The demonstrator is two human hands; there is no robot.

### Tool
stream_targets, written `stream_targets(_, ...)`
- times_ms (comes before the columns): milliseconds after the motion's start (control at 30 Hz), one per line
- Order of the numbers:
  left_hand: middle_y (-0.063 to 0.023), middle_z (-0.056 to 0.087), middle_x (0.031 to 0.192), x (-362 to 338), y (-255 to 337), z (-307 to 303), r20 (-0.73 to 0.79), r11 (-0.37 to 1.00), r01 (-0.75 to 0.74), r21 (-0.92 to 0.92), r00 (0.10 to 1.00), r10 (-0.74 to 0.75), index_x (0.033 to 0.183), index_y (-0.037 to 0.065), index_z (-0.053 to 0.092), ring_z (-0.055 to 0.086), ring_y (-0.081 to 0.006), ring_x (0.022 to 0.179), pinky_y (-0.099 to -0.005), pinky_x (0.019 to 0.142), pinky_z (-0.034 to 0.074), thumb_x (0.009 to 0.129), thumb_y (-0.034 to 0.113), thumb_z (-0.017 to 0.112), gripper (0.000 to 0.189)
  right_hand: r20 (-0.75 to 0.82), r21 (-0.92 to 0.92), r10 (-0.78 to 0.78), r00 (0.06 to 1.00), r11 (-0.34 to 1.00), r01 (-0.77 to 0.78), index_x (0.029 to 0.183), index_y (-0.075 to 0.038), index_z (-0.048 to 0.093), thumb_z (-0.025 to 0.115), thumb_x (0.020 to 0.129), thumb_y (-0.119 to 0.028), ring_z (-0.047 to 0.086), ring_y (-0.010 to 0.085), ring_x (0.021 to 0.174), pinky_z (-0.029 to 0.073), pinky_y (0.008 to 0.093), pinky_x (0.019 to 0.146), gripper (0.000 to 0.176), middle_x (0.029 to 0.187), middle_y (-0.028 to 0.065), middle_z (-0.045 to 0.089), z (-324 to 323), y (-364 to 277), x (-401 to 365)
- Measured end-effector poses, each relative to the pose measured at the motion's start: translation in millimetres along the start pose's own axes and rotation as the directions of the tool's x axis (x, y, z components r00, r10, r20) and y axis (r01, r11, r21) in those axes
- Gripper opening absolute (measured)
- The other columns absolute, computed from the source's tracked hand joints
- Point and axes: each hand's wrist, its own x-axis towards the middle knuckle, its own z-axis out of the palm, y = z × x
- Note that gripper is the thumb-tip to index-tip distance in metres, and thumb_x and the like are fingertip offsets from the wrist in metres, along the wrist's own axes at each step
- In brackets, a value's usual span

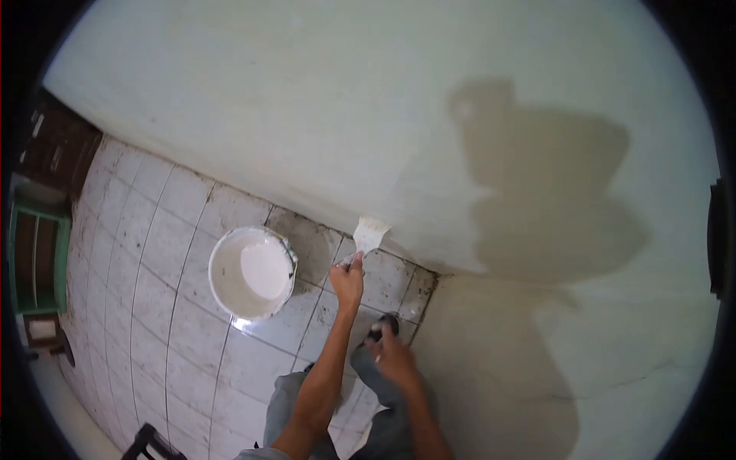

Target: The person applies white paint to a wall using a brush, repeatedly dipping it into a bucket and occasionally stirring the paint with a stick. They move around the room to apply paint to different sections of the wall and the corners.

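Observation:
My left hand (349, 282) is closed around the handle of a putty knife (370, 233). The knife's wide, pale blade points up at the foot of the wall (307, 100), overlapping its lower edge in this view. Lower down and to the right is my right hand (392, 357), loosely curled with thumb and fingers apart and nothing visible in it. It hangs over my dark shoe (383, 328). Left of my left hand stands a white bucket (224, 268) with a smeared rim. Smooth whitish paste or paint (263, 271) lies inside it.
Dirty white floor tiles (184, 253) meet the wall, with a corner (437, 274) just right of the knife. At far left are a dark wooden piece (57, 146) and a green frame (38, 261). A black object (152, 445) shows at the bottom. Shadows fall on the wall.

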Motion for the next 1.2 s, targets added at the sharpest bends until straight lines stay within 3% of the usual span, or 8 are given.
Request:
stream_targets(167, -0.0105, 0.054, 0.048, 48.0, -121.4, 23.0, -0.012, 0.994, 0.000, 0.113, 1.000, 0.001, 0.063, -0.008, 0.060, 0.052, -0.0152, 0.045, -0.0325, 0.048, 0.041, 0.080, 0.023, 0.063, 0.035, -0.253, -0.273, -0.035, 0.967, 0.961, -0.037, 0.113, -0.002, 0.045, 0.053, 0.084, -0.037, 0.061, 0.0369, 0.081, 0.046, 0.0470, 0.070, 0.046, 0.081, 0.0202, 0.063, -16.3, 26.4, 92.9)
stream_targets(267, -0.0128, 0.056, 0.049, 57.2, -167.8, 33.5, 0.019, 0.974, 0.187, 0.128, 0.981, -0.191, 0.063, -0.009, 0.061, 0.053, -0.0168, 0.046, -0.0338, 0.049, 0.042, 0.079, 0.023, 0.063, 0.035, -0.085, -0.391, 0.051, 0.995, 0.917, -0.080, 0.111, 0.000, 0.047, 0.054, 0.084, -0.035, 0.061, 0.0364, 0.081, 0.046, 0.0458, 0.071, 0.044, 0.079, 0.0189, 0.064, -23.1, 28.3, 89.7)
stream_targets(367, -0.0142, 0.057, 0.052, 66.2, -197.6, 49.8, 0.018, 0.964, 0.116, 0.238, 0.992, -0.123, 0.064, -0.008, 0.061, 0.054, -0.0182, 0.046, -0.0345, 0.049, 0.042, 0.079, 0.022, 0.063, 0.033, -0.310, -0.390, -0.033, 0.950, 0.916, -0.096, 0.109, 0.000, 0.049, 0.055, 0.083, -0.034, 0.062, 0.0352, 0.080, 0.046, 0.0445, 0.071, 0.043, 0.079, 0.0179, 0.064, -21.1, 13.5, 83.8)
stream_targets(600, -0.0076, 0.052, 0.050, 26.3, -51.4, 11.7, 0.158, 0.976, -0.219, -0.019, 0.963, 0.219, 0.061, -0.009, 0.056, 0.046, -0.0150, 0.043, -0.0323, 0.042, 0.035, 0.083, 0.015, 0.058, 0.032, -0.365, -0.347, -0.037, 0.930, 0.932, -0.099, 0.103, -0.002, 0.056, 0.057, 0.080, -0.035, 0.062, 0.0317, 0.085, 0.046, 0.0422, 0.075, 0.041, 0.083, 0.0157, 0.065, -37.9, 16.0, 53.0)
stream_targets(767, -0.0022, 0.049, 0.053, -35.0, 76.8, -28.2, 0.338, 0.938, -0.254, -0.237, 0.883, 0.325, 0.066, -0.002, 0.053, 0.035, -0.0036, 0.041, -0.0216, 0.036, 0.022, 0.087, 0.015, 0.055, 0.028, -0.354, -0.365, 0.016, 0.935, 0.918, -0.154, 0.094, -0.004, 0.062, 0.057, 0.078, -0.036, 0.062, 0.0279, 0.089, 0.046, 0.0380, 0.074, 0.036, 0.089, 0.0142, 0.066, -37.7, 24.8, 49.4)
stream_targets(900, -0.0011, 0.049, 0.056, -84.9, 155.2, -39.7, 0.296, 0.835, -0.366, -0.412, 0.812, 0.502, 0.073, -0.001, 0.054, 0.031, -0.0016, 0.040, -0.0190, 0.035, 0.020, 0.089, 0.016, 0.053, 0.024, -0.354, -0.349, 0.054, 0.934, 0.919, -0.185, 0.092, -0.007, 0.065, 0.056, 0.079, -0.038, 0.063, 0.0267, 0.089, 0.047, 0.0368, 0.074, 0.035, 0.091, 0.0121, 0.066, -41.2, 23.8, 43.6)
stream_targets(1067, 0.0004, 0.047, 0.056, -90.1, 173.9, -38.6, 0.287, 0.718, -0.437, -0.541, 0.707, 0.647, 0.088, -0.001, 0.058, 0.029, -0.0018, 0.039, -0.0188, 0.035, 0.019, 0.091, 0.018, 0.051, 0.020, -0.372, -0.341, 0.086, 0.924, 0.913, -0.222, 0.087, -0.009, 0.068, 0.056, 0.080, -0.039, 0.063, 0.0262, 0.089, 0.047, 0.0364, 0.074, 0.032, 0.092, 0.0102, 0.066, -37.8, 24.2, 35.2)
stream_targets(1200, 0.0011, 0.047, 0.056, -55.1, 125.0, -13.2, 0.291, 0.770, -0.345, -0.537, 0.780, 0.553, 0.087, -0.001, 0.058, 0.030, -0.0012, 0.040, -0.0189, 0.035, 0.020, 0.091, 0.017, 0.050, 0.020, -0.342, -0.325, 0.069, 0.937, 0.927, -0.186, 0.092, -0.006, 0.064, 0.056, 0.080, -0.040, 0.062, 0.0275, 0.090, 0.047, 0.0380, 0.076, 0.037, 0.091, 0.0126, 0.065, -38.4, 17.6, 26.7)
